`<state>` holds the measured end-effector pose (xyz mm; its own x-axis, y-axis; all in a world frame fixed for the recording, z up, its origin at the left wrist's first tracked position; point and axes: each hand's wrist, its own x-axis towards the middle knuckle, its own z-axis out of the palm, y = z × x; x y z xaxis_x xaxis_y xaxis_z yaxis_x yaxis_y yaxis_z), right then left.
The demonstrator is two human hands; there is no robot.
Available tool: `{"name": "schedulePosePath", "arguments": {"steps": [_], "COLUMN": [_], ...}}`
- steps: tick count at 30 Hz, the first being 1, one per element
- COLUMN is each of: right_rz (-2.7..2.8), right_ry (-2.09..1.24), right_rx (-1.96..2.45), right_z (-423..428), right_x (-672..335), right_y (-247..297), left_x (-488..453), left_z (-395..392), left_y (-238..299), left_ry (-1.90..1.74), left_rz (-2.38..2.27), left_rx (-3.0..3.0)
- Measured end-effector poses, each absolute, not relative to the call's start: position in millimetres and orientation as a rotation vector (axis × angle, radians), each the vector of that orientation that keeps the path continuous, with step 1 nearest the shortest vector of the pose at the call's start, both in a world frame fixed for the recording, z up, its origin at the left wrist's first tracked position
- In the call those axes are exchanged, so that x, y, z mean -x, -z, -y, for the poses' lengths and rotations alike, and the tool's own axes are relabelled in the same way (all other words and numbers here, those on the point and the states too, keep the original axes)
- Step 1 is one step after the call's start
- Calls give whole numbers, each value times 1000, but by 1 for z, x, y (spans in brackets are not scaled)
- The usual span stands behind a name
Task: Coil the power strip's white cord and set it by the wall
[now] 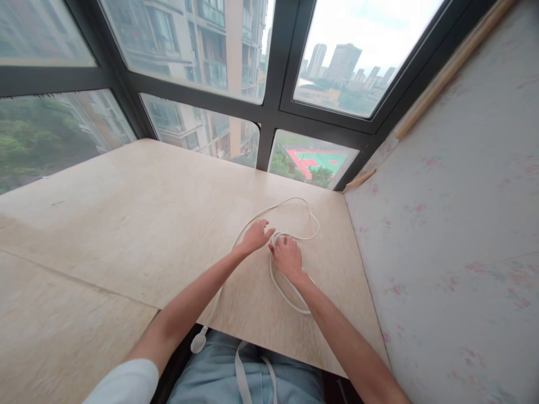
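A white power cord (275, 283) lies in loose loops on the beige tabletop. One loop reaches toward the window, while another curves under my right forearm. The cord's white plug (199, 341) hangs at the near table edge, by my lap. My right hand (288, 256) is closed around part of the cord, fingers curled where a small coil meets it. Just to the left, my left hand (255, 237) has its thumb and fingers apart, pointing toward the right hand. Cord runs behind the left hand and wrist; nothing shows in its grasp.
The light, stone-patterned tabletop (126, 207) has a seam across its left part. Dark-framed windows (269, 106) border its far side. A wall with faded floral paper (442, 224) rises along the right edge. My blue trousers (219, 370) with a pale drawstring are below the near edge.
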<state>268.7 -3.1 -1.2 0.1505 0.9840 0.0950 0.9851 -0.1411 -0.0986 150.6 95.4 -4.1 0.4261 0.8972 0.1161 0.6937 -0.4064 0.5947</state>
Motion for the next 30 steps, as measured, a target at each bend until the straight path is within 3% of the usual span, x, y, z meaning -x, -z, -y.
{"name": "schedulePosePath", "arguments": {"steps": [4,9,18,30], "right_rz": [2066,2285,2530,2579], "right_ry": [31,7,-267,-202], "right_rx": [2260,2134,1848,1809], "right_z": [-17,-51,-85,-81], "right_x": [-277,-284,-327,-366], "right_y": [-10,-15,-17,-3], "left_x": [-140,-166,-217,-202], "left_z": [-13,57,47,44], "left_y": [15,14,-6,4], "left_ry": [-755,-698,-541,-415], "left_rz": [-1497,-1635,-1844,-1578], "left_rx": [-1858,-1883,-1841,-1946]}}
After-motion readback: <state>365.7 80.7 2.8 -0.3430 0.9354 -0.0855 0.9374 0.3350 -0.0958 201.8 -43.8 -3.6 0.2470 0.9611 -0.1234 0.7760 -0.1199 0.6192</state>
